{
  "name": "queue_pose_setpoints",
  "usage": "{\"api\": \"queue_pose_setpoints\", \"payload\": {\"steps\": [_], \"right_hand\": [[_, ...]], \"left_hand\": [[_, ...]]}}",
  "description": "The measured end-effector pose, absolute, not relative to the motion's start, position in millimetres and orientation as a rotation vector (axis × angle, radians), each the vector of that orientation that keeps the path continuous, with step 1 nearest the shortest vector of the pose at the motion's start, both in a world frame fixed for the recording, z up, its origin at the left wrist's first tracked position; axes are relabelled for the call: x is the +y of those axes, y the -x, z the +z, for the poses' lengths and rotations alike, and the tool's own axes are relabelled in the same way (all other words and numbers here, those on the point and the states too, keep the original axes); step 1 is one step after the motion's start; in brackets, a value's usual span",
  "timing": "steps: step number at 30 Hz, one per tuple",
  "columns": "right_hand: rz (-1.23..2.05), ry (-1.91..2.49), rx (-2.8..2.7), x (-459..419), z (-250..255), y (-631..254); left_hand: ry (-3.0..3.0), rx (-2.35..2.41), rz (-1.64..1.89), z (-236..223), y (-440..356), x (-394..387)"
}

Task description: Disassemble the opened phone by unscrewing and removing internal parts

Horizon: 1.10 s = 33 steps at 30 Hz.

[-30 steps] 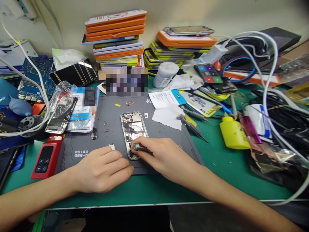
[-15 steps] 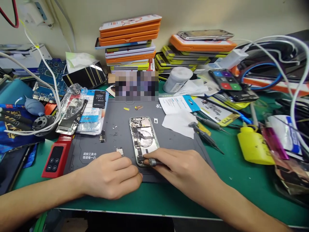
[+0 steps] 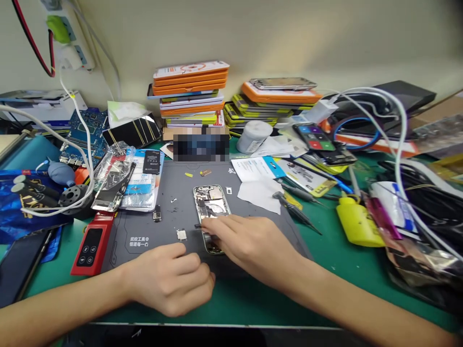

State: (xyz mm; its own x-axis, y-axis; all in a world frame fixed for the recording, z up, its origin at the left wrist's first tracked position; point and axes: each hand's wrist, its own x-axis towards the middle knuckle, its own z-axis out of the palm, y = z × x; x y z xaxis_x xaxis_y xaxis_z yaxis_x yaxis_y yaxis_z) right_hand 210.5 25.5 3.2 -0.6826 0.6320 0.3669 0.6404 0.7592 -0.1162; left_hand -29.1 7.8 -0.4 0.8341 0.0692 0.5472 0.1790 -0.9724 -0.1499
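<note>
An opened phone lies on the grey work mat with its inner parts bare. My right hand is over its lower half, fingertips pinched on a small black part at the phone's left edge. A dark rounded object shows under these fingers; its kind is unclear. My left hand rests closed at the mat's front, and whatever its curled fingers hold is hidden. Just beyond it lies a small silver metal piece. A camera module sits farther left.
A red device with buttons stands at the left. Screwdrivers, white paper and a yellow bottle lie to the right. Stacked orange cases rise at the back, and white cables loop at the right.
My right hand has shifted up and left over the phone, and a small black part now shows at its fingertips. My left hand stays closed. The camera view has tilted upward.
</note>
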Motion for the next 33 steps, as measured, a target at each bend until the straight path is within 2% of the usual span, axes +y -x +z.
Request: {"api": "queue_pose_setpoints", "payload": {"steps": [11,19,25,33], "right_hand": [[0.011,1.094,-2.615,74,-2,-180],[0.268,1.149,-2.518,79,2,-194],[0.362,1.24,-2.238,82,17,-234],[0.215,1.091,-2.199,69,-10,-261]], "left_hand": [[2.883,-0.452,-0.882,12,29,12],[2.782,-0.917,-0.908,46,42,41],[2.789,-1.143,-0.51,38,45,67],[2.813,-1.098,-0.333,25,35,72]]}}
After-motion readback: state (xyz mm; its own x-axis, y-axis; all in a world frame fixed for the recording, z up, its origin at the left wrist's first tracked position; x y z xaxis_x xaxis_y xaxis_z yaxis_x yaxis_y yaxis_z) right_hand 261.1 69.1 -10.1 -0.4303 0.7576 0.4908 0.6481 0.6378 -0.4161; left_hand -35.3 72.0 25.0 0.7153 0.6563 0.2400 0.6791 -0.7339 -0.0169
